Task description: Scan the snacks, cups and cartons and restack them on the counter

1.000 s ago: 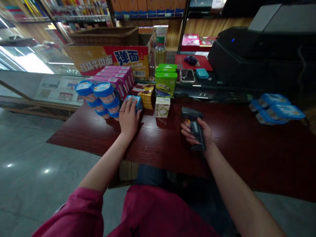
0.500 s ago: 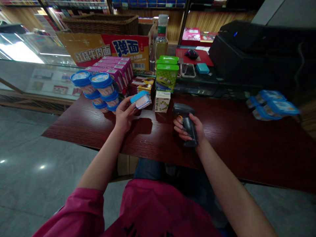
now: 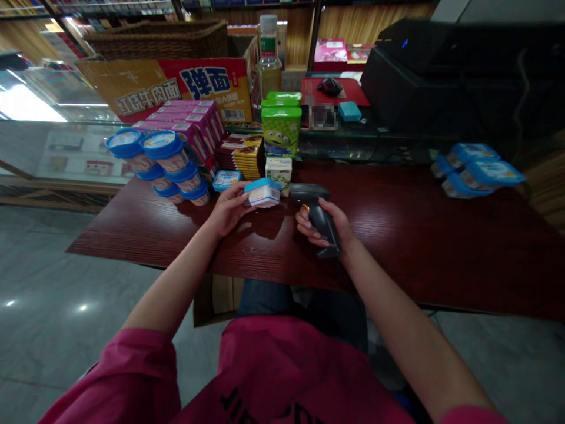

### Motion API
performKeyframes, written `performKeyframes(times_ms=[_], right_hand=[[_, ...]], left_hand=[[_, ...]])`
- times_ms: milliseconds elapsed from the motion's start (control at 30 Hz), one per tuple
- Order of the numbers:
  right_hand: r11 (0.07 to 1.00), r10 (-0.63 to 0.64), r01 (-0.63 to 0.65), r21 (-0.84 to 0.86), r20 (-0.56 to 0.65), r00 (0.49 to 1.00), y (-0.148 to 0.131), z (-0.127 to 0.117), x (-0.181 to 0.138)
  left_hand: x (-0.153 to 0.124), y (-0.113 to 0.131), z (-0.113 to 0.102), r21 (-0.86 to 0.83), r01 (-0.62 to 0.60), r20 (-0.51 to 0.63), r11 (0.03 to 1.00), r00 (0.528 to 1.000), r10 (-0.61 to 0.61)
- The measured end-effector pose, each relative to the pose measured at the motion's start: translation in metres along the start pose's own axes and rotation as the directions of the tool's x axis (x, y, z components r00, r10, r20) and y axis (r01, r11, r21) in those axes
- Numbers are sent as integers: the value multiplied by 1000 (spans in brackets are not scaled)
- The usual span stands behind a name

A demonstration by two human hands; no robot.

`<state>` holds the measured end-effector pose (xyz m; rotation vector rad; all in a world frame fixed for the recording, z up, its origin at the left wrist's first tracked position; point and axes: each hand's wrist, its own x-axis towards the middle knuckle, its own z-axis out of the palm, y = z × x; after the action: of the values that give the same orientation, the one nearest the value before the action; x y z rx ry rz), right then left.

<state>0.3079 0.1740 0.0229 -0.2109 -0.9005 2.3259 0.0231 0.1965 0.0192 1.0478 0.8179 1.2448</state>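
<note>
My left hand (image 3: pixel 232 207) grips a small tub with a blue lid (image 3: pixel 263 193), held above the table with its printed side and barcode facing right. My right hand (image 3: pixel 329 227) is wrapped round the handle of a black barcode scanner (image 3: pixel 321 218), fingers near its yellow trigger. The scanner's head points left at the tub, a short gap apart. Behind the left hand another blue-lidded tub (image 3: pixel 227 179) rests on the table. A small white and green box (image 3: pixel 279 171) stands just behind the held tub.
Stacked round blue-lidded tubs (image 3: pixel 165 150) and purple boxes (image 3: pixel 194 126) stand at left. Green packs (image 3: pixel 282 129) and brown-yellow packets (image 3: pixel 242 156) sit at the back, before a noodle carton (image 3: pixel 154 88) and a bottle (image 3: pixel 269 65). More blue-lidded tubs (image 3: pixel 479 168) stand at right.
The held tub has moved right and turned, its barcode side now showing near the scanner. The scanner is closer to it. A tub behind my left hand has come into sight.
</note>
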Motion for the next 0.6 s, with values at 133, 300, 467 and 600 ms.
performKeyframes(times_ms=[133, 300, 467, 600], right_hand=[[1000, -14, 14, -7, 11, 1000, 1, 1, 1], [1000, -13, 13, 6, 10, 1000, 2, -2, 2], [999, -29, 30, 19, -92, 995, -7, -12, -7], [995, -94, 99, 7, -241, 966, -27, -28, -35]], left_hand=[[1, -4, 0, 3, 1, 5, 1000, 1000, -1], [2, -6, -2, 82, -21, -32, 996, 999, 24], [-6, 0, 8, 500, -226, 61, 836, 972, 226], [-15, -4, 18, 718, -576, 470, 390, 815, 339]])
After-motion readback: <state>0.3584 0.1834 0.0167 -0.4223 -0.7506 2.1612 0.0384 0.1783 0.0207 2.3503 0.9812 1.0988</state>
